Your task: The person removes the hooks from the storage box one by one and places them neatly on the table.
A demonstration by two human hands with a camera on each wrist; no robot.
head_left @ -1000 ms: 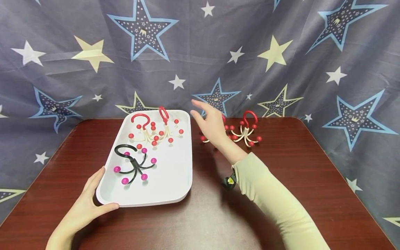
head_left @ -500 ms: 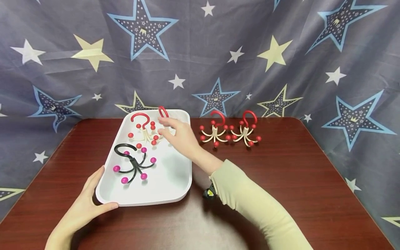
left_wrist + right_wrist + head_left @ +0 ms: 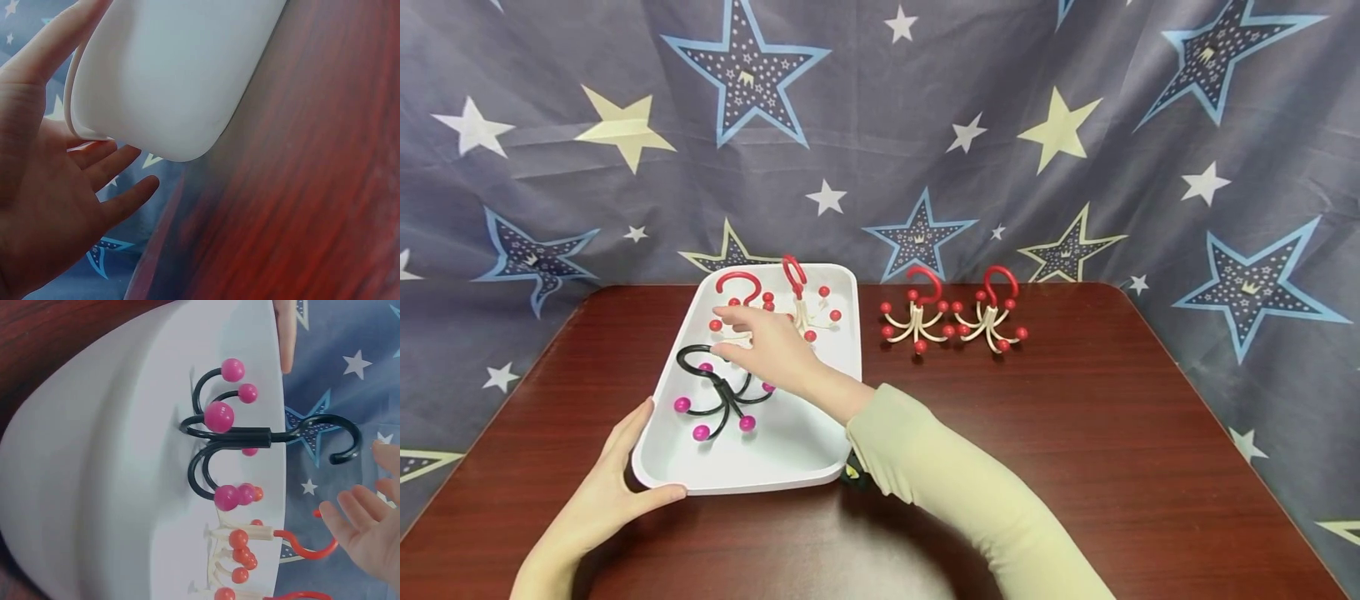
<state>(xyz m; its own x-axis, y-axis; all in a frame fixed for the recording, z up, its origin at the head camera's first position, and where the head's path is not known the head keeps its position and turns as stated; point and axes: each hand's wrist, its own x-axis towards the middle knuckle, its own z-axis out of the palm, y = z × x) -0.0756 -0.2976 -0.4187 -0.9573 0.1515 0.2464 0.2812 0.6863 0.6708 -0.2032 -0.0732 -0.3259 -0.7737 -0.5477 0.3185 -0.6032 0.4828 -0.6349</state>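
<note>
A white tray (image 3: pixel 797 446) stands on the table, its near left corner held by my left hand (image 3: pixel 598 504), thumb along the front rim and fingers on the left side. Inside, a black multi-arm hook hanger (image 3: pixel 725 392) with pink ball tips stands near the front left. Behind it are two cream hangers with red hooks and balls, the left one (image 3: pixel 737 275) partly hidden by my right hand (image 3: pixel 767 346). That hand hovers over the tray beside the black hook, thumb and fingers apart. In the right wrist view, a gap separates the fingers (image 3: pixel 350 519) from the black hook's end.
To the right of the tray, two more cream hangers with red hooks stand on the wooden table: one nearer the tray (image 3: pixel 917 321), one farther right (image 3: pixel 990 317). A star-patterned curtain (image 3: pixel 880 150) hangs behind the table.
My right hand has moved left, from near the hangers on the table, across the tray, to the black hanger's hook. My left hand and the tray have stayed in place.
</note>
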